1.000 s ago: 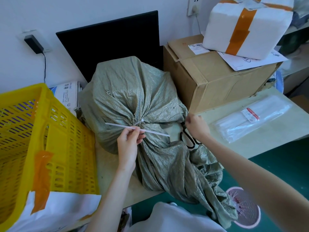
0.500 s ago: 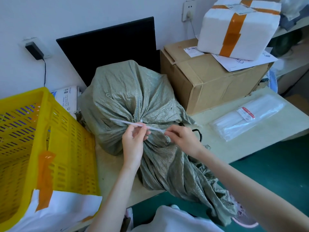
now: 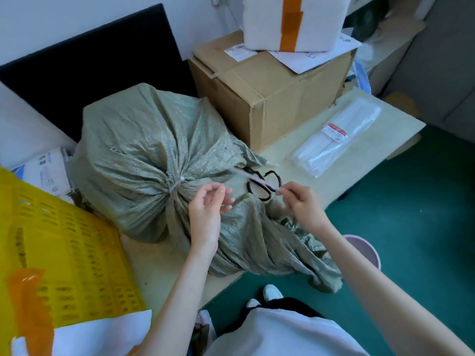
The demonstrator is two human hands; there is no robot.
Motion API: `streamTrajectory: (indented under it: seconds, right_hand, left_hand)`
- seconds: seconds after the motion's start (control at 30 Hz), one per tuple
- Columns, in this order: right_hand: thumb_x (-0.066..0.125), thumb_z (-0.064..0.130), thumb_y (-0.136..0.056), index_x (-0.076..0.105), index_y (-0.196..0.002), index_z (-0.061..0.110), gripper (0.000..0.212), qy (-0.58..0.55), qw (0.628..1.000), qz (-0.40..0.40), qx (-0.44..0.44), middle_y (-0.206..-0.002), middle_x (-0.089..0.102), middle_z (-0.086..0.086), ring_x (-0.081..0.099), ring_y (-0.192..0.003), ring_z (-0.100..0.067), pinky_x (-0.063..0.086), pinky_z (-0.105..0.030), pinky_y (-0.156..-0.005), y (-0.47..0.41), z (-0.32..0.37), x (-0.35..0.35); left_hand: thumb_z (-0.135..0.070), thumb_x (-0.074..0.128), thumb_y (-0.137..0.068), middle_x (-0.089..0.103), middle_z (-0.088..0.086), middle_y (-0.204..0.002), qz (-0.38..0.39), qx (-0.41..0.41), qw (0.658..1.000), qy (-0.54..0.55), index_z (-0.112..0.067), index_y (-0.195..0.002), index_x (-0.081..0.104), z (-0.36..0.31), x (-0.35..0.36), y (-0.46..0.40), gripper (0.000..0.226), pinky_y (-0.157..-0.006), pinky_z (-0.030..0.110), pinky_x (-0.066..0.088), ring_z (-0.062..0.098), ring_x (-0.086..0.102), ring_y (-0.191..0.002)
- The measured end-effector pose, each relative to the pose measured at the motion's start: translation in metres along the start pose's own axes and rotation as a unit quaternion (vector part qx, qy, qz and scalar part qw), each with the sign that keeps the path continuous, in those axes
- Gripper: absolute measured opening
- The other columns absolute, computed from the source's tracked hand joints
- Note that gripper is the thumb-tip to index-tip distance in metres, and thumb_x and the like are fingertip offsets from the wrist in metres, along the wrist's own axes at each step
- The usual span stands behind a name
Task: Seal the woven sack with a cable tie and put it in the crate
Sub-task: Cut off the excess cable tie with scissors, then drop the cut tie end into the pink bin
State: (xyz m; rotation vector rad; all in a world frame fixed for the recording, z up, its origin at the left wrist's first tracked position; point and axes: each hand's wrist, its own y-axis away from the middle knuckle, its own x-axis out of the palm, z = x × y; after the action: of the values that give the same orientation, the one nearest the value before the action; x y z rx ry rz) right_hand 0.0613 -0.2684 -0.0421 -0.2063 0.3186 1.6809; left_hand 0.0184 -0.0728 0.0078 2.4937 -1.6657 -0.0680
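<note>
The slatted yellow plastic crate (image 3: 61, 247) stands at the table's left edge, just beside the bulging grey-green woven sack (image 3: 144, 155). A thin white plastic cable tie (image 3: 177, 185) already cinches the sack's gathered neck. The left hand (image 3: 208, 211) hovers near the neck, fingers loosely curled, holding nothing. The right hand (image 3: 300, 204) pinches the tie's free tail, drawn out over the black-handled scissors (image 3: 264, 186). Sealing looks nearly finished; next likely comes trimming the tail, then lifting the sack into the crate
</note>
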Motion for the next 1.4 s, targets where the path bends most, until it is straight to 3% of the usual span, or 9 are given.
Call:
streamTrajectory:
  seconds: [0.07,0.2,0.4,0.5,0.57,0.8,0.97,1.13,1.4]
  right_hand:
    - [0.05,0.015,-0.097,0.064,-0.087,0.009,0.018,-0.022,0.998,-0.057,0.023,-0.053,0.048,0.002,0.038,-0.04,-0.003,0.034,-0.015,-0.044,0.014,-0.012,-0.015]
    - [0.051,0.013,-0.096,0.064,-0.082,0.009,0.019,-0.09,0.978,-0.174,0.071,-0.051,0.045,-0.002,0.038,-0.047,-0.016,0.033,-0.021,-0.048,0.036,-0.039,-0.034]
    - [0.053,0.011,-0.093,0.064,-0.083,0.007,0.016,-0.171,0.916,-0.321,0.17,-0.048,0.046,-0.001,0.037,-0.042,-0.01,0.033,-0.019,-0.045,0.068,-0.077,-0.064]
    - [0.051,0.01,-0.094,0.062,-0.085,0.004,0.016,-0.22,0.869,-0.376,0.236,-0.043,0.046,0.006,0.038,-0.038,-0.008,0.034,-0.022,-0.046,0.079,-0.103,-0.08]
    - [0.05,0.01,-0.095,0.061,-0.083,0.002,0.018,-0.244,0.84,-0.403,0.271,-0.047,0.046,0.001,0.039,-0.041,-0.011,0.036,-0.024,-0.048,0.085,-0.123,-0.091]
    - [0.043,0.004,-0.097,0.06,-0.1,-0.001,0.018,-0.286,0.782,-0.406,0.377,-0.061,0.055,-0.008,0.05,-0.034,-0.005,0.045,-0.016,-0.042,0.085,-0.189,-0.12]
    - [0.032,-0.004,-0.094,0.052,-0.108,0.003,0.025,-0.301,0.742,-0.399,0.447,-0.068,0.061,-0.011,0.055,-0.036,-0.007,0.045,-0.022,-0.047,0.076,-0.23,-0.143]
    - [0.03,-0.011,-0.087,0.045,-0.125,-0.007,0.041,-0.281,0.718,-0.376,0.513,-0.069,0.064,-0.013,0.059,-0.039,-0.011,0.052,-0.023,-0.048,0.072,-0.28,-0.161]
    - [0.03,-0.008,-0.085,0.052,-0.12,-0.008,0.042,-0.258,0.704,-0.371,0.548,-0.069,0.066,-0.012,0.06,-0.044,-0.013,0.055,-0.023,-0.051,0.059,-0.336,-0.168]
  left_hand:
    - [-0.007,0.052,-0.096,0.069,0.005,-0.084,0.034,-0.02,0.999,-0.015,-0.004,-0.095,0.061,0.007,0.011,-0.001,0.01,-0.062,0.02,0.053,0.008,0.064,-0.069]
    - [-0.007,0.044,-0.099,0.069,0.005,-0.083,0.112,-0.055,0.991,-0.043,-0.01,-0.09,0.061,0.019,0.039,-0.001,0.019,-0.065,0.022,0.054,0.012,0.064,-0.07]
    - [-0.007,0.043,-0.099,0.068,0.004,-0.082,0.222,-0.092,0.967,-0.089,-0.009,-0.092,0.06,0.034,0.089,0.005,0.018,-0.067,0.022,0.053,0.01,0.063,-0.067]
    - [-0.005,0.043,-0.098,0.068,0.004,-0.08,0.262,-0.103,0.954,-0.103,-0.01,-0.09,0.059,0.04,0.119,0.003,0.019,-0.066,0.022,0.053,0.01,0.063,-0.065]
    - [-0.005,0.043,-0.098,0.068,0.006,-0.081,0.292,-0.109,0.943,-0.12,-0.009,-0.09,0.06,0.044,0.142,0.003,0.019,-0.068,0.023,0.054,0.011,0.062,-0.065]
    - [-0.006,0.045,-0.098,0.069,0.007,-0.083,0.37,-0.131,0.895,-0.21,-0.01,-0.09,0.06,0.069,0.213,-0.001,0.018,-0.076,0.03,0.053,0.015,0.063,-0.073]
    - [-0.005,0.045,-0.097,0.069,0.004,-0.082,0.394,-0.159,0.871,-0.246,-0.014,-0.085,0.061,0.091,0.259,-0.004,0.022,-0.072,0.024,0.052,0.011,0.062,-0.067]
    - [-0.005,0.045,-0.096,0.07,0.005,-0.083,0.404,-0.185,0.856,-0.264,-0.015,-0.084,0.061,0.115,0.29,-0.01,0.022,-0.071,0.023,0.051,0.012,0.062,-0.069]
    - [-0.007,0.046,-0.096,0.071,0.004,-0.085,0.413,-0.209,0.834,-0.301,-0.016,-0.085,0.062,0.151,0.316,-0.018,0.022,-0.068,0.019,0.049,0.01,0.062,-0.07]
